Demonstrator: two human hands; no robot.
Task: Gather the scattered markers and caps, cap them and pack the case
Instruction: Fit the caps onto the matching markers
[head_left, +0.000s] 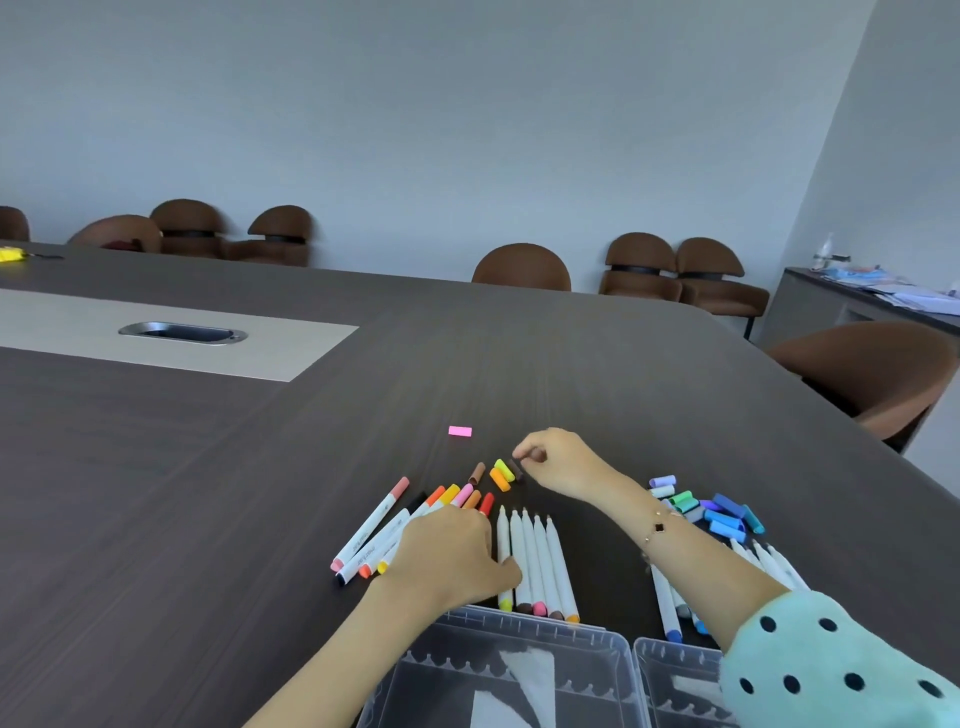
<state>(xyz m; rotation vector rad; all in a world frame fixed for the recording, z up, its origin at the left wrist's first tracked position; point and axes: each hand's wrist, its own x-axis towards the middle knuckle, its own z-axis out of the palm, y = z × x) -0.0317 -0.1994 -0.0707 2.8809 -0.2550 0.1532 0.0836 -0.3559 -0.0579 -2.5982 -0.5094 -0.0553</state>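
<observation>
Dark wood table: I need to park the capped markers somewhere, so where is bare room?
Bare room lies left of the capped marker row, and beyond the pink cap toward the metal cable port. It is crowded between the uncapped white markers, the blue cap pile and the clear plastic case.

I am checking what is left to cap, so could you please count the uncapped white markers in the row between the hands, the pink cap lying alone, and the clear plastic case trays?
Uncapped white markers in the middle row: 5
Pink cap lying alone: 1
Clear plastic case trays: 2
Total: 8
</observation>
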